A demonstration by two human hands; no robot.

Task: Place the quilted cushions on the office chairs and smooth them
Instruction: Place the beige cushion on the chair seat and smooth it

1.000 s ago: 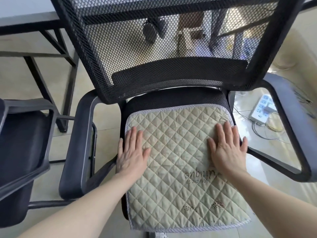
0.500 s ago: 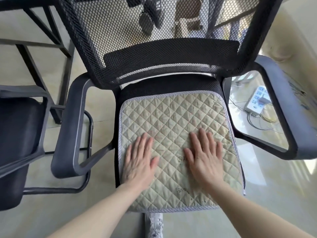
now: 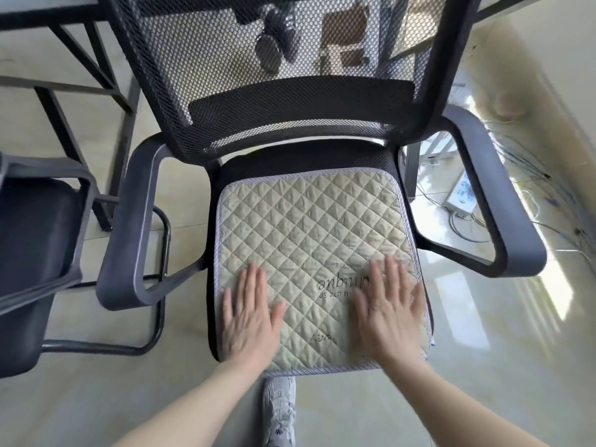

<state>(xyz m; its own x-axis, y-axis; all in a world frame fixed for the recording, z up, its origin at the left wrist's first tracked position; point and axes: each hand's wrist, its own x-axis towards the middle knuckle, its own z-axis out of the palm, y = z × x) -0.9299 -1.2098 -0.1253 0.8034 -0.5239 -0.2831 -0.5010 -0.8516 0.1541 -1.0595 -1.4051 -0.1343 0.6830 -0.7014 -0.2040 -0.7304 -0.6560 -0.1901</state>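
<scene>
Quilted beige cushion [image 3: 309,253] lay on the office chair [image 3: 225,169] seat, my left hand [image 3: 250,317] and right hand [image 3: 390,312] spread flat near its front edge, smoothing; next, I judged, the bare neighbouring chair [image 3: 35,230].

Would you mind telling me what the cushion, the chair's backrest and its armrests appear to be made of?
The cushion looks like quilted beige fabric, matte, with diamond stitching and a striped woven binding at its edge. The backrest appears to be black see-through mesh in a dark frame; the floor shows through it. The armrests look like moulded grey plastic with a dull, smooth finish, though a coating cannot be excluded.
</scene>
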